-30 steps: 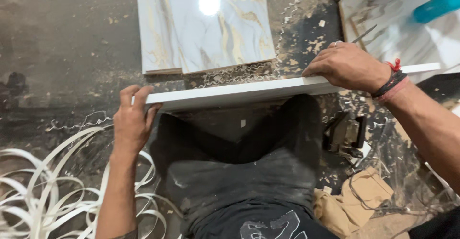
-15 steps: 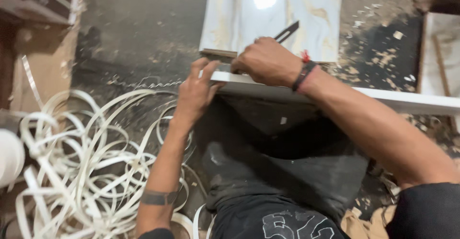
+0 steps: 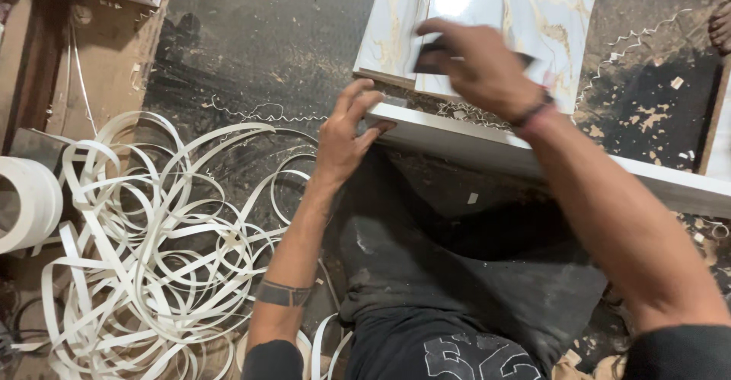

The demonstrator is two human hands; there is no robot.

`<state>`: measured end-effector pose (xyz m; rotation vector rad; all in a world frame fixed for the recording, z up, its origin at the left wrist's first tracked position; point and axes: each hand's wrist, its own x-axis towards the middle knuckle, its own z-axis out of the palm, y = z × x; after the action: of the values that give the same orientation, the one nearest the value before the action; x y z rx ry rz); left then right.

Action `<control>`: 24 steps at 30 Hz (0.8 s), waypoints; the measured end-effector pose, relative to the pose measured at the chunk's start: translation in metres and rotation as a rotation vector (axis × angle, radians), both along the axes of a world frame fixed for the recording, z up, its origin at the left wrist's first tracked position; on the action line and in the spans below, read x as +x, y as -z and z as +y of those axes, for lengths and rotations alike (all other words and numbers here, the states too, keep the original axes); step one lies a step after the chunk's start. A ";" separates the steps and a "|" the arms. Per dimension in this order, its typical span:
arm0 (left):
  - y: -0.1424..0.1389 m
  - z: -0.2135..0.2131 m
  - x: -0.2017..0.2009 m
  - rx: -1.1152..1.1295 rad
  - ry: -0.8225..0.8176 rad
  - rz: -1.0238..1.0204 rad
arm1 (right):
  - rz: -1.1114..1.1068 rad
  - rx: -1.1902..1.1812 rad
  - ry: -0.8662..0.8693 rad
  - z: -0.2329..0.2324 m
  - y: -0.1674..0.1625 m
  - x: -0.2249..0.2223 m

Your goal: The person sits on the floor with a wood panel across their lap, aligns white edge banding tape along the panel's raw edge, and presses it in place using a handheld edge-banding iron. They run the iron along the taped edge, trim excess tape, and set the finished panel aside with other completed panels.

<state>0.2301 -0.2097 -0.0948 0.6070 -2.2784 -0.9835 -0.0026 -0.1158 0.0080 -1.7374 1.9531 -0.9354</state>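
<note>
Left hand (image 3: 346, 132) pinches the near end of one white board (image 3: 533, 155) lying across the lap; right hand (image 3: 480, 64), blurred, grips one dark tool (image 3: 430, 56) above it. Risk: tool slips toward left fingers if board shifts. Count: one marbled panel (image 3: 548, 14), one tape roll (image 3: 30, 201), many loose strips (image 3: 152, 235).

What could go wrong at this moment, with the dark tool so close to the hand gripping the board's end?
The right hand holds a dark flat tool, blurred here, just above the left hand pinching the end of the long white-edged board; a slip might nick those fingers. The board rests across the lap in dark trousers, held at one end only, so it may tip. The loose white edging strips on the floor could snag.
</note>
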 end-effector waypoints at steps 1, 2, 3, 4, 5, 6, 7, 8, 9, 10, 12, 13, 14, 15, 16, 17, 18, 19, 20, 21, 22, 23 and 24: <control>-0.009 -0.003 0.002 -0.093 0.001 -0.028 | 0.030 0.000 0.070 0.022 -0.004 -0.010; -0.019 -0.008 0.001 -0.189 0.007 -0.051 | 0.063 -0.002 0.144 0.049 -0.009 -0.018; -0.029 -0.012 -0.001 -0.283 0.014 -0.075 | 0.145 -0.051 0.201 0.076 -0.014 -0.024; -0.038 -0.015 -0.002 -0.372 0.049 -0.085 | 0.224 -0.096 0.261 0.105 -0.017 -0.026; -0.048 -0.019 -0.004 -0.461 0.086 -0.092 | 0.129 -0.143 0.311 0.135 -0.020 -0.024; -0.056 -0.019 -0.009 -0.551 0.120 -0.097 | 0.033 -0.192 0.359 0.165 -0.021 -0.019; -0.061 -0.015 -0.015 -0.576 0.147 -0.101 | -0.189 -0.182 0.423 0.191 -0.017 -0.010; -0.067 -0.009 -0.021 -0.606 0.177 -0.099 | -0.411 -0.179 0.487 0.211 -0.009 -0.002; -0.071 -0.004 -0.028 -0.642 0.208 -0.092 | -0.300 -0.073 0.444 0.227 0.003 0.005; -0.075 0.003 -0.037 -0.606 0.251 -0.100 | -0.190 0.033 0.402 0.241 0.018 0.012; -0.077 0.024 -0.054 -0.522 0.356 -0.112 | -0.338 0.247 0.195 0.253 0.062 0.032; -0.078 0.035 -0.061 -0.500 0.386 -0.106 | -0.457 0.467 0.145 0.261 0.081 0.045; -0.078 0.045 -0.068 -0.483 0.413 -0.102 | -0.368 0.544 0.069 0.268 0.096 0.059; -0.077 0.053 -0.074 -0.465 0.443 -0.101 | -0.283 0.622 -0.005 0.271 0.108 0.072; -0.076 0.062 -0.079 -0.471 0.443 -0.082 | -0.250 0.673 -0.029 0.274 0.116 0.083; -0.075 0.068 -0.081 -0.478 0.441 -0.064 | -0.217 0.722 -0.056 0.274 0.120 0.092; -0.074 0.072 -0.084 -0.486 0.435 -0.042 | -0.159 0.706 -0.064 0.272 0.120 0.097; -0.072 0.073 -0.084 -0.490 0.422 -0.049 | -0.095 0.691 -0.070 0.272 0.116 0.098; -0.072 0.070 -0.081 -0.493 0.407 -0.058 | -0.030 0.678 -0.080 0.271 0.108 0.098; -0.073 0.066 -0.077 -0.495 0.393 -0.069 | 0.018 0.561 -0.006 0.268 0.098 0.092; -0.073 0.059 -0.069 -0.519 0.357 -0.142 | 0.070 0.446 0.072 0.269 0.086 0.082; -0.075 0.048 -0.059 -0.543 0.320 -0.217 | 0.142 0.216 0.180 0.274 0.071 0.071; -0.077 0.036 -0.049 -0.528 0.316 -0.219 | 0.223 -0.015 0.283 0.280 0.058 0.057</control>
<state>0.1813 -0.1733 -0.0177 0.1345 -2.7369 -0.4179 0.0541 0.1639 -0.0496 -1.6625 2.3886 -0.8779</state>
